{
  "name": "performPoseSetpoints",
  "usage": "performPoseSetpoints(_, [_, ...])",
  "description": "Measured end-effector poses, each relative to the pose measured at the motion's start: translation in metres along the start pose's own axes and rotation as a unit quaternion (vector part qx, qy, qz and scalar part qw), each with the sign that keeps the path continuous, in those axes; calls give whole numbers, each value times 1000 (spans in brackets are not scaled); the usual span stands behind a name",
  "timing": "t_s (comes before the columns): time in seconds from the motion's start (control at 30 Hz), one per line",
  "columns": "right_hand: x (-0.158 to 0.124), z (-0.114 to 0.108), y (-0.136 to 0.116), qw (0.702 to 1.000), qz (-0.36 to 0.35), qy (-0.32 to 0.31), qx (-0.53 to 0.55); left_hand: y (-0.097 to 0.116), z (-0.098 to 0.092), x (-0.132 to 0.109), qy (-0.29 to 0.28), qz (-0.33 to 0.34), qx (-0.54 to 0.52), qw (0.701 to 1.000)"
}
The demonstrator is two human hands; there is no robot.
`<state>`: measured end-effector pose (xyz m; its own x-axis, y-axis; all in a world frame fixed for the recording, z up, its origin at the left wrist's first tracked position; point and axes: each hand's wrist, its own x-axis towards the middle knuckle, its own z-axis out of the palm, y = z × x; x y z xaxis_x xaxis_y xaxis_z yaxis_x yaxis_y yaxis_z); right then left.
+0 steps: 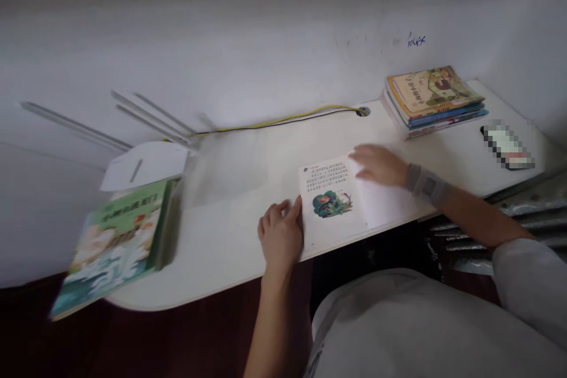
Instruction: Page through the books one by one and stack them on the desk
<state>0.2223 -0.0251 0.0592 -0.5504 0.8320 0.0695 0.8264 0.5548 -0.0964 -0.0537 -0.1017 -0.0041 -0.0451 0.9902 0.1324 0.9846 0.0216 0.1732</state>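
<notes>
An open book point(330, 204) lies on the white desk near its front edge. Its left page has printed text and a coloured picture of green leaves; the right page looks blank white. My left hand point(280, 233) rests at the book's left edge, fingers loosely bent and thumb apart against the page side. Across the top of the right page, close to the fold, reaches my right hand point(378, 165), its fingers stretched out and a little blurred. Whether a page edge lies under those fingertips, I cannot tell.
A stack of books point(436, 100) stands at the back right, beside a pixelated phone-like object point(507, 144). Green-covered books point(117, 236) overhang the desk's left end, before a white device with antennas point(144, 165). Yellow and black cables point(274, 124) run along the wall into a desk hole.
</notes>
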Motion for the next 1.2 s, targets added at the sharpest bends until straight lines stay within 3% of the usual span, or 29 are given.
performPoseSetpoints(0.07, [-26, 11, -32, 993, -117, -9, -22, 1, -2, 0, -5, 7, 5, 1000])
performPoseSetpoints(0.2, [-60, 32, -61, 993, -110, -15, -37, 1, -4, 0, -20, 13, 37, 999])
performPoseSetpoints(0.37, [-63, 39, -58, 995, -87, 1, -38, 5, -3, 12, -14, 60, 40, 997])
performPoseSetpoints(0.6, [-62, 47, -53, 996, -91, 16, -9, -6, 17, 29, 25, 46, -151, 987])
performPoseSetpoints(0.8, [-69, 51, -40, 995, -98, 22, -11, -9, 23, 28, 46, 91, -117, 988])
performPoseSetpoints(1.1, [-73, 54, -48, 997, -75, 22, 22, -9, 21, 27, 43, 82, -126, 988])
performPoseSetpoints(1.2, [-75, 52, -45, 999, -32, 15, 9, -10, 21, 27, 39, 74, -142, 986])
